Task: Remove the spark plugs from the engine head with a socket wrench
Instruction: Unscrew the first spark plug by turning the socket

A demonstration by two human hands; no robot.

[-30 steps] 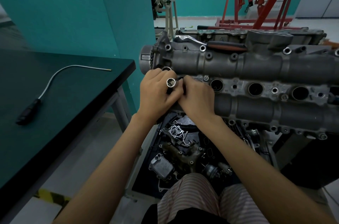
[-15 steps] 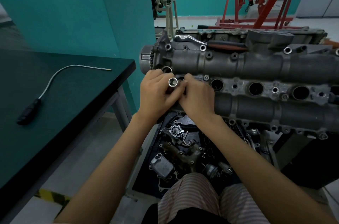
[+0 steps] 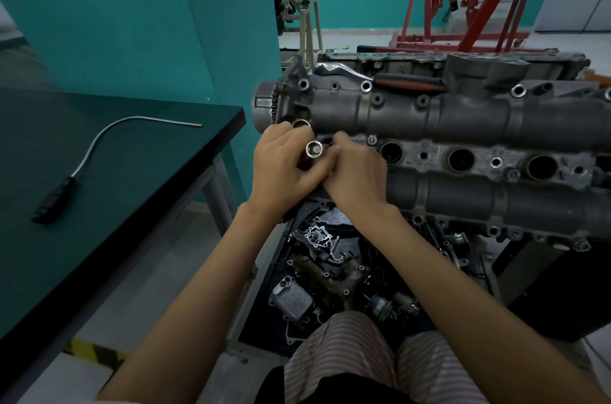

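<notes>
Best handled by keeping left hand (image 3: 287,168) curled in firm grip round socket (image 3: 313,149) at frame centre, over leftmost plug well of engine head (image 3: 463,125), right hand (image 3: 355,173) pinching beside, lifting straight.

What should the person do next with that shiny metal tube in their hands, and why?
Probably lower the socket into the nearest spark plug well. Both the left hand and the right hand hold it right above that hole, open end facing up, and the ratchet wrench lies unused on top of the engine head.
</notes>
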